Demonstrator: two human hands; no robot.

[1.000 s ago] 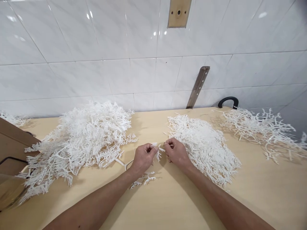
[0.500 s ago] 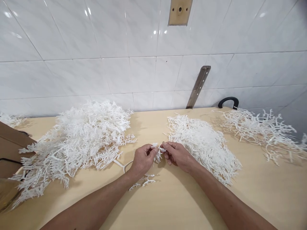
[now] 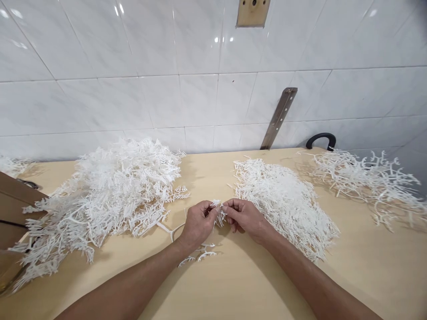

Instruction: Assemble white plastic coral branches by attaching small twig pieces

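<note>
My left hand [image 3: 199, 222] pinches a small white branched sprig [image 3: 219, 218], like artificial foliage, between thumb and fingers. Close beside it, my right hand [image 3: 245, 218] has its thumb and forefinger closed on the sprig's right side. Part of the sprig is hidden behind the fingers. Under my left wrist, a thin white branched stem [image 3: 207, 254] lies on the table. To the left rises a large heap of white feathery sprigs [image 3: 126, 186]. A flatter pile of small white pieces [image 3: 283, 204] lies just right of my right hand.
Bare, curving white stems [image 3: 363, 178] lie at the far right of the wooden table [image 3: 227, 289]. Behind them is a black curved handle [image 3: 320, 138]. A metal bracket [image 3: 279, 118] stands against the tiled wall. A brown cardboard box [image 3: 16, 209] sits at the left edge.
My right hand has shifted slightly left, its fingers now closer to the left hand at the sprig. The left hand is almost unmoved. The camera view has tilted slightly.
</note>
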